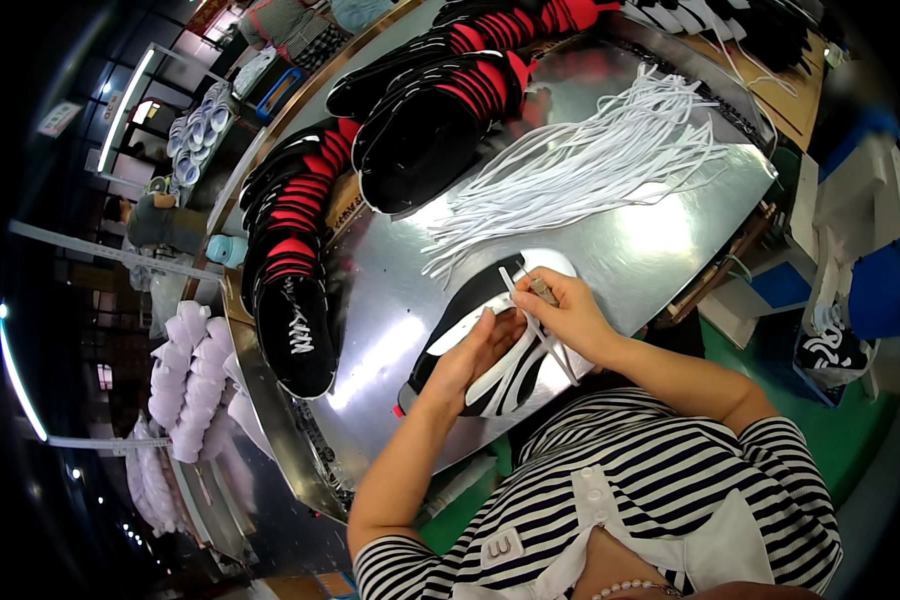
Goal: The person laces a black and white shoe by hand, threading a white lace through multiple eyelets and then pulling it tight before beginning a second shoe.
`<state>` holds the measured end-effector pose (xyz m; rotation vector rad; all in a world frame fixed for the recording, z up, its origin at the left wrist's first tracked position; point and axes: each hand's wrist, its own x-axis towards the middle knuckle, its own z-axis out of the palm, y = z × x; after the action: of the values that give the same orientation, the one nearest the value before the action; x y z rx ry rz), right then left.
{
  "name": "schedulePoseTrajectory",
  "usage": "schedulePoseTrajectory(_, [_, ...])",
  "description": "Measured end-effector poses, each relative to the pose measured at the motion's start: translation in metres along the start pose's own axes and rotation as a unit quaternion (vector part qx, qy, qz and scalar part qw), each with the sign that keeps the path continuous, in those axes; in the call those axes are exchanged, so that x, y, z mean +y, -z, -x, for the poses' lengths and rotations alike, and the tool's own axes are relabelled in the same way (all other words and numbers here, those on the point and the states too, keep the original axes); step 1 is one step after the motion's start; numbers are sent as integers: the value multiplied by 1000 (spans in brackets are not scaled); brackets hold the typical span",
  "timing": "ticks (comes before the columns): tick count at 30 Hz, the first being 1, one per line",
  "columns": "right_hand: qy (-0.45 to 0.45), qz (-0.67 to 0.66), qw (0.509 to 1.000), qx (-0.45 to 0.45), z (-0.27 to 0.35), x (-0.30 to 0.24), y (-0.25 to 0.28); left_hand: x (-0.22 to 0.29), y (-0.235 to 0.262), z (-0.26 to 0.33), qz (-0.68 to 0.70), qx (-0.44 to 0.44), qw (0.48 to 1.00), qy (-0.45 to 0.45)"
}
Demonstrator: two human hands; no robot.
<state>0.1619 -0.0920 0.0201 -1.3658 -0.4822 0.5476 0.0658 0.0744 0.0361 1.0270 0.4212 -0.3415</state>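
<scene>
On the metal tabletop in front of me lies a black and white shoe upper point(470, 293). My left hand point(477, 358) grips it around the middle, with the thumb along a white panel. My right hand point(568, 310) pinches a small tool with a wooden handle point(543, 291) over the white toe end; its tip is too small to make out. A white shoelace point(507, 279) stands up from the upper beside my right fingertips. More white lace strands point(558, 350) hang between my hands toward the table's near edge.
A large bundle of white shoelaces point(590, 160) lies beyond the upper. Rows of nested black and red shoe uppers point(295, 260) line the left and far sides of the metal table point(380, 290). White cartons point(860, 200) stand at the right. Other people point(285, 30) are in the background.
</scene>
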Motion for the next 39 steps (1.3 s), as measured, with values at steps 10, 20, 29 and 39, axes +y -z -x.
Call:
schedulePoseTrajectory(10, [-32,84,994,-61,5,-32,29,-7,-35,-11,-29,15,992,-124])
schedulePoseTrajectory(20, [-34,169,982,-71,14,-29,29,-6,-57,-7,-78,183,966,-167])
schedulePoseTrajectory(29, [74,187,978,-56,21,-31,33,-9,-56,-3,-98,203,952,-206])
schedulePoseTrajectory(39, [37,331,941,-61,16,-40,26,-29,-72,-4,-519,207,705,-436])
